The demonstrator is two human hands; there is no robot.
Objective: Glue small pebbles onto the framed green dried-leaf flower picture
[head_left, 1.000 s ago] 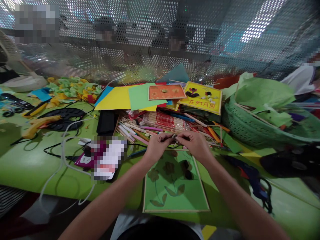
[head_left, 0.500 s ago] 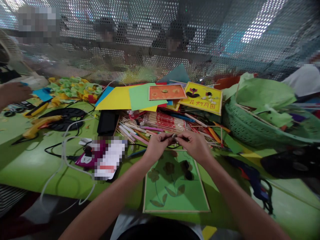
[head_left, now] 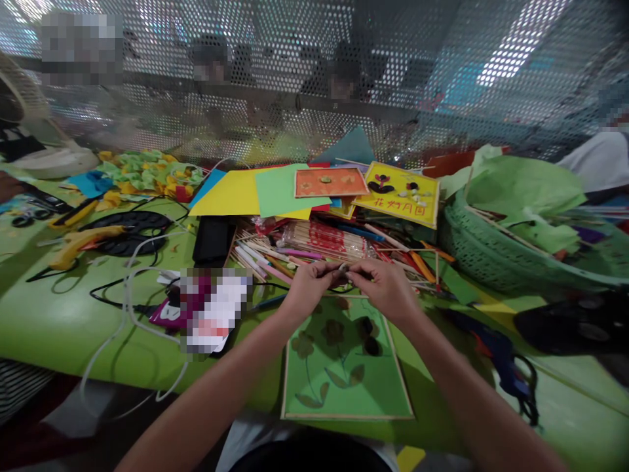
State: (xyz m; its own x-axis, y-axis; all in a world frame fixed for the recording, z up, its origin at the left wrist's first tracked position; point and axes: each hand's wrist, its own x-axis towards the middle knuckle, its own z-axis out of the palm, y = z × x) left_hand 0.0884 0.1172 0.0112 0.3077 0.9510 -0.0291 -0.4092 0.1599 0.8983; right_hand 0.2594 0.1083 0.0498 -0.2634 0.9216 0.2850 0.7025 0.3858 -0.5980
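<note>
My left hand (head_left: pixel 313 286) and my right hand (head_left: pixel 381 286) meet above the far edge of a green picture board (head_left: pixel 354 400). Both pinch a small pale piece (head_left: pixel 343 268) between their fingertips; its kind is too small to make out. The board has a thin wooden border, and flower shapes with drawn stems and leaves lie on it. Two dark round pieces (head_left: pixel 369 335) sit at its upper right. Just beyond my fingers lies a heap of pens and sticks (head_left: pixel 268 259).
A yellow glue gun (head_left: pixel 73 249) with cables lies left, near a phone (head_left: pixel 219 311). Coloured paper (head_left: pixel 221 195) and two framed pictures (head_left: pixel 330 182) are stacked behind. At right stand a green basket (head_left: pixel 472 246) and a dark blue glue gun (head_left: pixel 506 360). A perforated screen (head_left: pixel 275 111) closes the back.
Another person's hand at the far left has drawn back toward the frame edge. The view has shifted slightly. My hands keep almost the same pinch and place.
</note>
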